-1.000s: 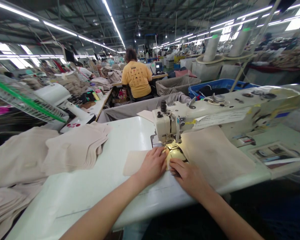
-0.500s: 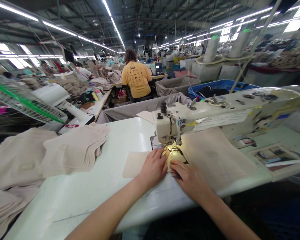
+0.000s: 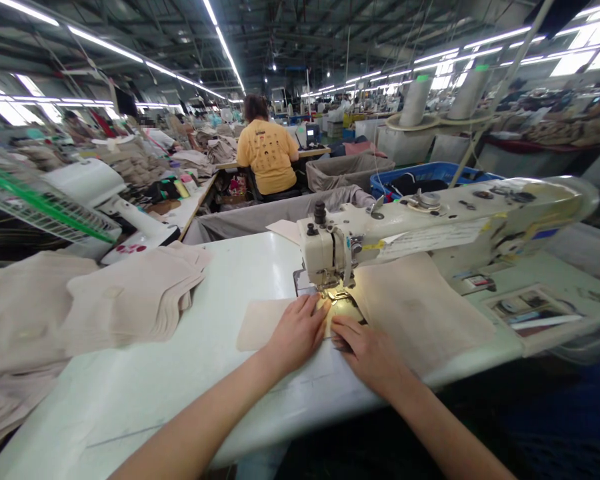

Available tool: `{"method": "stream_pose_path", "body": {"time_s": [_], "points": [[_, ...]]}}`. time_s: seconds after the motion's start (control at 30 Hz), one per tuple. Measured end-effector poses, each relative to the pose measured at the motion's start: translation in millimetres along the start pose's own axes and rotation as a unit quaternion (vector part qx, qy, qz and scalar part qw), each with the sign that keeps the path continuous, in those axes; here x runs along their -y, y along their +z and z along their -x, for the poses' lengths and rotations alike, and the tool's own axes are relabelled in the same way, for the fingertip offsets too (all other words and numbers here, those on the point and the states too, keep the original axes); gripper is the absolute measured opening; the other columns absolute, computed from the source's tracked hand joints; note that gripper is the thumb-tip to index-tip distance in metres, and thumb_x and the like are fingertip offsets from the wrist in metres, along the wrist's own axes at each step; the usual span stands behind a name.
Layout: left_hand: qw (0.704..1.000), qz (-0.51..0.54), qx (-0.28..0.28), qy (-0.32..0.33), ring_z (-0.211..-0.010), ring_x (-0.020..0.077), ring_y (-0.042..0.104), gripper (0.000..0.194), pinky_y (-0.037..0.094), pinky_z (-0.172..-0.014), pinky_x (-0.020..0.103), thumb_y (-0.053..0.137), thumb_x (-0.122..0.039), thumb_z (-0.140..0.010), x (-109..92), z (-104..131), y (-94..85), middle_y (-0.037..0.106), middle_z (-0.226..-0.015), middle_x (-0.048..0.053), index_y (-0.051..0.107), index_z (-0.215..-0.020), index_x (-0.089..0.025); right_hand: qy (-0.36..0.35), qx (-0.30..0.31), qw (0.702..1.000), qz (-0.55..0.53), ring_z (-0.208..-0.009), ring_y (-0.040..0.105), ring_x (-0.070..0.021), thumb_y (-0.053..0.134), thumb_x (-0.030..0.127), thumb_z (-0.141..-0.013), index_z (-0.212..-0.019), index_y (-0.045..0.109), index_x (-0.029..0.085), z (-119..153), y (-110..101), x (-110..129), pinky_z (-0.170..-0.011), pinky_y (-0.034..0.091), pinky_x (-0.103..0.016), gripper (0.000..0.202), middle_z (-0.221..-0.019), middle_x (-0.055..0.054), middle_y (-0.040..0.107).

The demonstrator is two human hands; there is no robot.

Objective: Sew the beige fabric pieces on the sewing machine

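A sewing machine (image 3: 324, 257) stands over the table, its lamp lighting the cloth under the presser foot. My left hand (image 3: 299, 330) lies on a small beige fabric piece (image 3: 260, 323), fingers stretched toward the presser foot and pressing down. Just right of it, my right hand (image 3: 369, 352) is closed, thumb and fingers pinching the near edge of the lit fabric. Its fingertips are partly hidden. A larger beige fabric panel (image 3: 420, 310) spreads under the machine arm, to the right of both hands.
Stacked beige fabric pieces (image 3: 125, 293) lie on the left of the white table (image 3: 200, 380). Behind them is a white fan (image 3: 87, 183). At right sits a tray of small items (image 3: 535, 310). Beyond the table are a blue basket (image 3: 380, 183) and a person in a yellow shirt (image 3: 267, 157).
The whole view has shifted slightly, so everything sits a little further left. Both hands keep nearly the same place at the presser foot, and the fabric shows no clear movement.
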State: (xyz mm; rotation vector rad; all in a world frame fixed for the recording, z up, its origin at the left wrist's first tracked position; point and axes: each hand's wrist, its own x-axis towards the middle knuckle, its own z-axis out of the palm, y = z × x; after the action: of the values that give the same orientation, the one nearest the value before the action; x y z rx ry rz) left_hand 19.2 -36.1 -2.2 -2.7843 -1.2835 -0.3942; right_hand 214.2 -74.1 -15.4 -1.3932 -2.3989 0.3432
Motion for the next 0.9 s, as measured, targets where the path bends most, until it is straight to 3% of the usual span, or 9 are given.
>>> {"method": "stream_pose_path", "body": {"time_s": [0.17, 0.3, 0.57, 0.9], "points": [[0.998, 0.004, 0.026, 0.049, -0.110, 0.0276, 0.062, 0.023, 0.058, -0.092, 0.042, 0.054, -0.014, -0.094, -17.2, 14.6, -3.6, 0.067, -0.117, 0.014, 0.064, -0.114, -0.012, -0.022, -0.015, 1.000, 0.007, -0.106, 0.072, -0.0249, 0.052, 0.014, -0.094, -0.131, 0.064, 0.016, 9.8, 5.1, -4.4, -0.091, 0.059, -0.036, 0.039, -0.139, -0.011, 0.063], [0.997, 0.024, -0.005, 0.070, -0.104, 0.0263, 0.063, 0.022, 0.059, -0.089, 0.039, 0.052, -0.015, -0.094, -22.9, 22.2, -3.1, 0.069, -0.109, 0.013, 0.065, -0.112, -0.011, -0.033, -0.013, 0.999, 0.012, -0.106, 0.072, -0.0246, 0.052, 0.014, -0.094, -0.132, 0.064, 0.016, 12.4, 5.3, -6.6, -0.092, 0.058, -0.035, 0.040, -0.140, -0.012, 0.063], [0.997, 0.036, -0.001, 0.067, -0.102, 0.0256, 0.063, 0.027, 0.059, -0.087, 0.040, 0.042, -0.021, -0.100, 0.0, 4.6, -1.3, 0.067, -0.101, 0.013, 0.068, -0.097, -0.013, -0.008, 0.020, 1.000, -0.001, -0.110, 0.070, -0.0248, 0.051, 0.018, -0.097, -0.133, 0.062, 0.018, -12.7, -7.2, -6.1, -0.092, 0.058, -0.036, 0.038, -0.142, -0.009, 0.062], [0.997, 0.057, -0.021, 0.056, -0.101, 0.0233, 0.063, 0.026, 0.056, -0.091, 0.038, 0.044, -0.022, -0.100, 27.1, -19.0, -4.4, 0.068, -0.103, 0.012, 0.069, -0.098, -0.016, -0.005, 0.018, 1.000, -0.019, -0.115, 0.067, -0.0251, 0.053, 0.013, -0.094, -0.128, 0.066, 0.021, -36.4, -15.7, -6.8, -0.097, 0.055, -0.037, 0.037, -0.143, -0.007, 0.060]]}}
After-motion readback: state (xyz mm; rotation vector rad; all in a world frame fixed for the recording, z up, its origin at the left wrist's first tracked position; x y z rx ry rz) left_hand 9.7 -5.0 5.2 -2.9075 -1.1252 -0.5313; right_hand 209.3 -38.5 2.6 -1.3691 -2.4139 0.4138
